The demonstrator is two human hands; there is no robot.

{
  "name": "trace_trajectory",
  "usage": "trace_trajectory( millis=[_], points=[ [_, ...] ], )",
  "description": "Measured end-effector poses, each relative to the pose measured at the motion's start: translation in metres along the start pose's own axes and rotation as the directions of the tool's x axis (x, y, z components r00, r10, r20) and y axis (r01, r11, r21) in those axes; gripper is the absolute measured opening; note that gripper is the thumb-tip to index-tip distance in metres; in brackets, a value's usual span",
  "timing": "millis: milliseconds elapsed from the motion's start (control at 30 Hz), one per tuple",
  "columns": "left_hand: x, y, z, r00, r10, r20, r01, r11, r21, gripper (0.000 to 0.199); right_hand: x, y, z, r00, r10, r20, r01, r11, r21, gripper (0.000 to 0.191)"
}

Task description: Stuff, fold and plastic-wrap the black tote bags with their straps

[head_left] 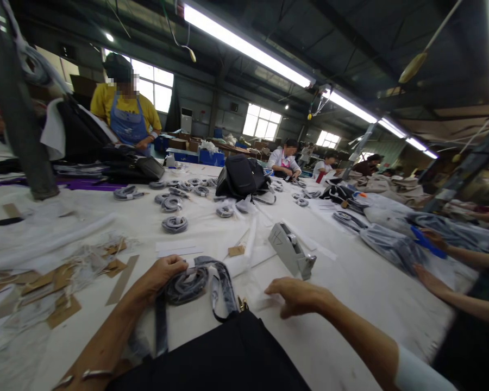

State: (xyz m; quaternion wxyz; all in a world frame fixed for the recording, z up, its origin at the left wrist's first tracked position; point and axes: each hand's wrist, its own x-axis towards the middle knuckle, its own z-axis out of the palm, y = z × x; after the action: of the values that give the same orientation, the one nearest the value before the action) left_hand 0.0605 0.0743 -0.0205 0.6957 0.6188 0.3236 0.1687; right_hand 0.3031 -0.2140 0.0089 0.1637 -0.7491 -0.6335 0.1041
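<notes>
My left hand (pixel 165 275) is closed, pinching the upper left edge of a coiled grey strap (pixel 187 286) wrapped in clear plastic. The strap's loose length loops to the right and down toward a black bag (pixel 224 358), which lies at the bottom of the view. A gold-coloured clasp (pixel 243 304) shows at the bag's top edge. To the right, my right hand (pixel 299 297) hovers over the white table, fingers stretched and apart with nothing in them. A grey tape dispenser (pixel 291 251) stands just beyond that hand.
Several coiled straps (pixel 175 224) lie ahead, by a black backpack (pixel 240 176). Paper tags with strings (pixel 61 279) cover the left side. A metal post (pixel 22 108) rises at far left. A co-worker's hands (pixel 432 282) handle plastic-wrapped items at right; another co-worker (pixel 126 117) stands across the table.
</notes>
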Motion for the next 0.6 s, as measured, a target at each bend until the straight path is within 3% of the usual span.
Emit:
trace_trajectory(
  millis=[33,100,167,233,267,300,333,500,600],
  points=[
    [0.000,0.000,0.000,1.000,0.003,0.003,-0.003,1.000,-0.001,0.041,-0.005,-0.002,-0.011,0.996,0.040,0.078,-0.052,0.987,0.152,0.049],
    [0.000,0.000,0.000,1.000,0.012,0.000,-0.012,1.000,-0.002,0.040,-0.012,0.003,-0.041,0.964,0.179,0.195,-0.247,0.872,0.422,0.046],
    [0.001,-0.001,0.000,1.000,0.018,-0.003,-0.018,1.000,-0.004,0.040,-0.013,0.019,-0.072,0.894,0.440,0.086,-0.419,0.751,0.510,0.039],
    [0.002,-0.002,0.000,1.000,0.022,-0.003,-0.022,1.000,-0.013,0.040,-0.013,0.044,-0.094,0.712,0.676,-0.188,-0.527,0.692,0.493,0.032],
    [0.002,-0.002,-0.001,1.000,0.021,0.000,-0.021,1.000,-0.016,0.040,-0.013,0.057,-0.100,0.627,0.727,-0.279,-0.565,0.671,0.479,0.028],
    [0.002,-0.003,-0.001,1.000,0.022,0.001,-0.022,1.000,-0.017,0.040,-0.014,0.069,-0.103,0.566,0.758,-0.324,-0.598,0.648,0.472,0.023],
    [0.003,-0.003,-0.001,1.000,0.026,0.000,-0.026,1.000,-0.015,0.039,-0.015,0.080,-0.102,0.534,0.781,-0.323,-0.623,0.623,0.473,0.021],
    [0.002,-0.001,0.000,0.999,0.032,-0.010,-0.032,0.999,-0.004,0.040,-0.026,0.108,-0.077,0.529,0.840,-0.120,-0.661,0.497,0.563,0.030],
    [0.000,0.000,0.000,1.000,0.011,0.000,-0.011,1.000,-0.007,0.042,-0.029,0.113,-0.067,0.536,0.840,-0.086,-0.632,0.466,0.618,0.033]
  ],
)
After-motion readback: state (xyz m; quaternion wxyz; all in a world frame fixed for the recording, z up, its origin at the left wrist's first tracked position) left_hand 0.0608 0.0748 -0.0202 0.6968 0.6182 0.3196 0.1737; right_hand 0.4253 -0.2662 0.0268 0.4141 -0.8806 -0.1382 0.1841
